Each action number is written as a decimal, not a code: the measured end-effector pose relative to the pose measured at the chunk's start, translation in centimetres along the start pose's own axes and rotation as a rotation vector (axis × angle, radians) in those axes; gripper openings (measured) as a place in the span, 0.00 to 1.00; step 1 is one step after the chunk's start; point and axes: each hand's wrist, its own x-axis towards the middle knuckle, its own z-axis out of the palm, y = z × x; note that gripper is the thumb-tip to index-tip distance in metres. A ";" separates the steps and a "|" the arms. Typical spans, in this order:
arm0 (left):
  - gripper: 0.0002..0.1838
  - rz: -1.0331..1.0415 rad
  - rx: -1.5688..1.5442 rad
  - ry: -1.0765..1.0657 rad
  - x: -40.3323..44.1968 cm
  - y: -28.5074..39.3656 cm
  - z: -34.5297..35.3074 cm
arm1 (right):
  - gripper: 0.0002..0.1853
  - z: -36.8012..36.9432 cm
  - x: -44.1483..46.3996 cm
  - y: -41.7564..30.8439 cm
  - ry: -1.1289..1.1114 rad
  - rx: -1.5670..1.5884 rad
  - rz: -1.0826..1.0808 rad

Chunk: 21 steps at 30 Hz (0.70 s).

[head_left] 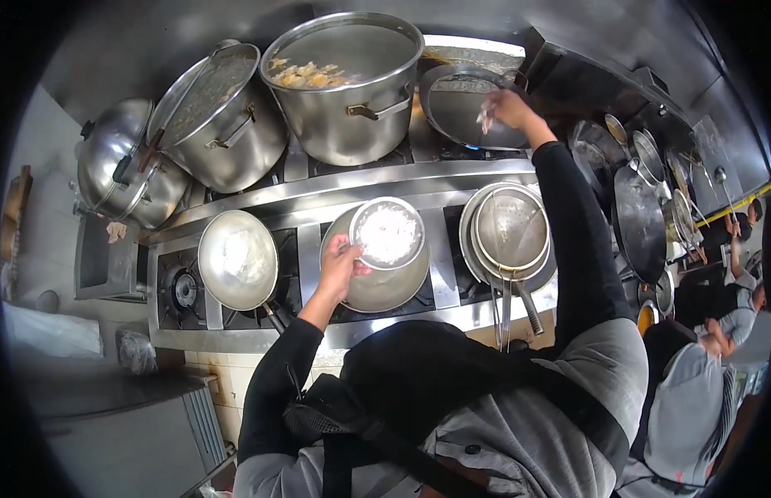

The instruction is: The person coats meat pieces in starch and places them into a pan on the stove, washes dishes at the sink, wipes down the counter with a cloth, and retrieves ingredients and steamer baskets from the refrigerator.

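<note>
My left hand grips the rim of a small round metal bowl that has white, grainy contents. This bowl is above a larger pale metal wok on the front burners. Over a wide dark pan at the back right, my right hand hangs with its fingers drawn together. Something whitish shows at the fingertips; whether it is held or stuck to the skin is unclear. A bit of blue flame shows below the pan's front rim.
Two tall stockpots and a domed steel pot line the back. At front left sits a wok; at front right, stacked strainers. Pans hang on the right. Another person is at far right.
</note>
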 end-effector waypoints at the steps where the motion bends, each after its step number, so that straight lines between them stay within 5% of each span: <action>1: 0.13 0.002 -0.009 0.039 -0.2 0.1 0.1 | 0.12 1.5 0.4 1.4 0.032 -0.114 0.046; 7: 0.13 0.026 -0.051 0.151 -0.4 -0.1 -0.5 | 0.16 3.3 -0.2 2.1 0.103 -0.453 0.117; 10: 0.12 0.074 -0.061 0.159 -0.8 1.2 0.5 | 0.14 3.2 -2.7 -3.9 0.448 -0.079 0.018; 12: 0.12 0.118 -0.044 0.138 0.0 0.8 0.3 | 0.14 4.9 -5.2 -9.6 0.259 0.225 -0.049; 14: 0.12 0.117 -0.012 0.105 0.5 1.5 0.8 | 0.13 8.4 -8.0 -14.9 0.017 0.312 -0.405; 16: 0.12 0.124 0.018 0.059 0.7 1.6 0.9 | 0.14 11.5 -10.6 -19.1 -0.167 0.246 -0.500; 19: 0.12 0.135 0.048 0.007 1.4 1.7 1.8 | 0.18 16.2 -12.4 -20.8 -0.045 -0.094 -0.423; 21: 0.12 0.127 0.068 -0.027 1.2 1.5 2.3 | 0.17 17.1 -12.6 -20.6 -0.168 -0.102 -0.370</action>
